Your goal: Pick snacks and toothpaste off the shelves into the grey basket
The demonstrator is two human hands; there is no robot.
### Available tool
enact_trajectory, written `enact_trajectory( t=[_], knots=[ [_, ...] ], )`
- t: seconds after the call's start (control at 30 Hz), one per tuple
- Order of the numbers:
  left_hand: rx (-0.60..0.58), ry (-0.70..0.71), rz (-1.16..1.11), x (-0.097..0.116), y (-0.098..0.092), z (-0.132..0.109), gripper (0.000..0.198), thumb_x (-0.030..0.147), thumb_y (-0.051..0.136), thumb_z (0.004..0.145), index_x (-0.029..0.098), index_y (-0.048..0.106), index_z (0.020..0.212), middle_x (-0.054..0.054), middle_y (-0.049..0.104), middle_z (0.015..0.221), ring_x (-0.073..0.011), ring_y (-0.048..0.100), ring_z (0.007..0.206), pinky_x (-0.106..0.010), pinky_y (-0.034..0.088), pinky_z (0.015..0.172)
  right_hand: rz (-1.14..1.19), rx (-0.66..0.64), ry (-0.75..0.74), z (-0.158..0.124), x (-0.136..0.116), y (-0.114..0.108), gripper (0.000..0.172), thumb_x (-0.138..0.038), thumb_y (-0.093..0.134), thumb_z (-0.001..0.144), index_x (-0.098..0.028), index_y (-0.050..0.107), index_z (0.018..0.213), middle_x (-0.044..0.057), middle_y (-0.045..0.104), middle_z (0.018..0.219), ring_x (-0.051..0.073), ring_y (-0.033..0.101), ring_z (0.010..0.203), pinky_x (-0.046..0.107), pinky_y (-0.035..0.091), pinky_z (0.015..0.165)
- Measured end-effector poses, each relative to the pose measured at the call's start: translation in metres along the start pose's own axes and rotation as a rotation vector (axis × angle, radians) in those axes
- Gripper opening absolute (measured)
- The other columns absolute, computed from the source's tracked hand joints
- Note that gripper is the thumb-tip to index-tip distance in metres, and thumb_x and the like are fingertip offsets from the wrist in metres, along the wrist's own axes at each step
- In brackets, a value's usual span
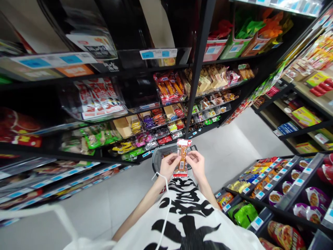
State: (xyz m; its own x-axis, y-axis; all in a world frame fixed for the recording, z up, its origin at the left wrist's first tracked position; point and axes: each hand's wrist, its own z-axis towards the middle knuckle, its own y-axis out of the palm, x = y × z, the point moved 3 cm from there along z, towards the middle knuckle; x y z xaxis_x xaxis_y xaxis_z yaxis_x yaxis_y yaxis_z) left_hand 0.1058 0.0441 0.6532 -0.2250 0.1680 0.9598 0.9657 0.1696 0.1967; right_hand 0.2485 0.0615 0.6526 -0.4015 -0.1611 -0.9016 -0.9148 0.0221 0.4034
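In front of my body I hold a snack packet (183, 158), long and narrow, with red ends, a white strip at the top and a barcode label on the brown contents. My left hand (169, 165) pinches its left edge between thumb and fingers. On the opposite edge my right hand (195, 161) grips it the same way. Below the packet, partly covered by it and my hands, is a grey shopping basket (156, 158). Some items seem to lie inside the basket, too small to make out.
Black shelves (199, 69) of packaged snacks stand ahead and to the left. Cup noodles (275, 197) and bagged noodles fill a low rack at the right. Another shelf unit (283, 125) stands farther right. Grey floor (234, 146) runs between them. A white cord (166, 208) hangs near my left arm.
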Motion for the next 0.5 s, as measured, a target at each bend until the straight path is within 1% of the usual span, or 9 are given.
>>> enact_trajectory(
  t=[0.1, 0.23, 0.37, 0.5],
  knots=[
    [0.019, 0.016, 0.032, -0.002, -0.001, 0.001, 0.033, 0.046, 0.077, 0.077, 0.014, 0.075, 0.085, -0.007, 0.075, 0.083, -0.0179, 0.068, 0.074, -0.027, 0.054, 0.072, -0.018, 0.009, -0.001, 0.002, 0.002, 0.001, 0.022, -0.029, 0.084, 0.072, -0.019, 0.070, 0.086, 0.001, 0.068, 0.078, 0.015, 0.063, 0.071, 0.025, 0.053, 0.064],
    [0.021, 0.030, 0.052, -0.010, -0.002, 0.005, 0.032, 0.045, 0.076, 0.077, 0.015, 0.073, 0.087, -0.007, 0.075, 0.083, -0.0183, 0.068, 0.075, -0.028, 0.055, 0.072, -0.051, 0.025, -0.004, 0.005, 0.005, 0.001, 0.022, -0.030, 0.083, 0.072, -0.019, 0.070, 0.086, 0.001, 0.068, 0.081, 0.015, 0.063, 0.073, 0.025, 0.053, 0.066],
    [-0.003, 0.065, 0.086, -0.015, -0.002, 0.007, 0.024, 0.039, 0.073, 0.080, 0.016, 0.069, 0.085, -0.005, 0.073, 0.080, -0.0168, 0.068, 0.073, -0.026, 0.053, 0.071, -0.076, 0.038, 0.001, 0.006, 0.007, 0.003, 0.022, -0.029, 0.084, 0.070, -0.019, 0.070, 0.084, 0.002, 0.069, 0.081, 0.015, 0.065, 0.074, 0.026, 0.053, 0.068],
    [-0.030, 0.095, 0.121, -0.018, -0.002, 0.006, 0.018, 0.034, 0.070, 0.083, 0.016, 0.066, 0.081, -0.004, 0.071, 0.078, -0.0155, 0.066, 0.071, -0.024, 0.051, 0.069, -0.085, 0.060, 0.023, 0.007, 0.010, 0.004, 0.027, -0.030, 0.085, 0.068, -0.019, 0.072, 0.089, 0.004, 0.073, 0.085, 0.018, 0.068, 0.077, 0.030, 0.055, 0.075]
  ],
)
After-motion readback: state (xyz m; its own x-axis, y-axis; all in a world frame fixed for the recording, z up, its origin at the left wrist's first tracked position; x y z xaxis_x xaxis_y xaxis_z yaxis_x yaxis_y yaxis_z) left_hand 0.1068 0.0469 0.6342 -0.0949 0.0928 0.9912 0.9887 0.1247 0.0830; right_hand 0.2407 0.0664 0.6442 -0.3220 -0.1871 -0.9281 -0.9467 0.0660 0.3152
